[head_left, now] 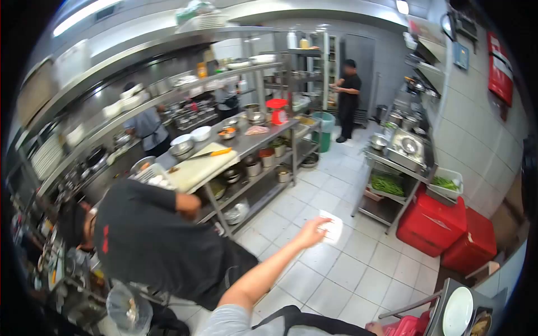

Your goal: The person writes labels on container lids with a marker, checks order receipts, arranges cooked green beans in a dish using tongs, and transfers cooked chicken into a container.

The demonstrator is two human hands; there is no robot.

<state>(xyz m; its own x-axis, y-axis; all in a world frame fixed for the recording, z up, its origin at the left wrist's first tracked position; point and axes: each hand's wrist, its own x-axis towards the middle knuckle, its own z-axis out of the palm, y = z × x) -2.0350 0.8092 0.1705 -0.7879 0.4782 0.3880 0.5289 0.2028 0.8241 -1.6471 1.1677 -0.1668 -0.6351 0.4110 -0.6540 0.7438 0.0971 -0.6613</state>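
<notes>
We held a white square item [334, 228] in the left hand's [311, 232] fingers, above the floor [328, 263]; right hand [374, 328] near a pink container [404, 327], finger state unclear. Right-side tray [388, 196] contained green vegetables [386, 185].

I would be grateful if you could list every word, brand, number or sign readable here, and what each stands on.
No text can be read.
Dark shirt at left: red marking, too blurred to read.
Red object on the right wall: pale patch, too blurred to read.
Blue box: any markings are too small to read.
</notes>
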